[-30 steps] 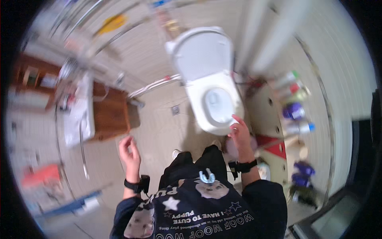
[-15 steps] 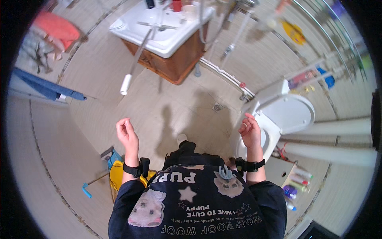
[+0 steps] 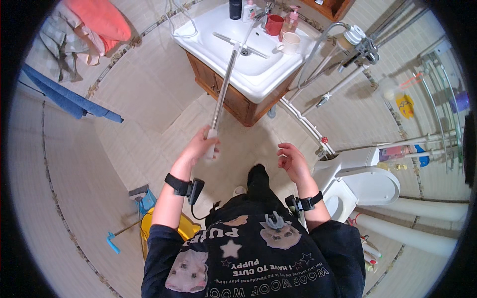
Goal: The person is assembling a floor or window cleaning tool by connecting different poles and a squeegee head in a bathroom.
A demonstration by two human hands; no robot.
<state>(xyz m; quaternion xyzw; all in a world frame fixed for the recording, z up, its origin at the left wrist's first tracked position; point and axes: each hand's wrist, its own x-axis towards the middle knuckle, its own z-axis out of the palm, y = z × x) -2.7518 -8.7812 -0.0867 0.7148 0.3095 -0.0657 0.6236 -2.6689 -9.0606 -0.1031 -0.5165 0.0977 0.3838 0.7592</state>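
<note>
A squeegee with a long metal handle (image 3: 224, 92) and a white grip rests with its crossbar head in the white washbasin (image 3: 271, 82). My left hand (image 3: 198, 146) has its fingers round the white grip at the near end. Slightly blurred, those fingers still show on both sides of it. My right hand (image 3: 293, 161) hangs over the floor to the right with nothing in it, its fingers loosely bent and apart. It is nearest to the white toilet (image 3: 340, 196).
A wooden cabinet (image 3: 233, 102) carries the basin. On the basin's rim stand a red cup (image 3: 274, 25), a cream mug (image 3: 289, 43) and bottles. Pipes run along the right wall. A blue towel (image 3: 69, 94) hangs at left, above a yellow bucket (image 3: 184, 226).
My left hand has moved forward and right and taken hold of the squeegee's grip. My right hand has shifted slightly left. The view has turned, and my feet have moved.
</note>
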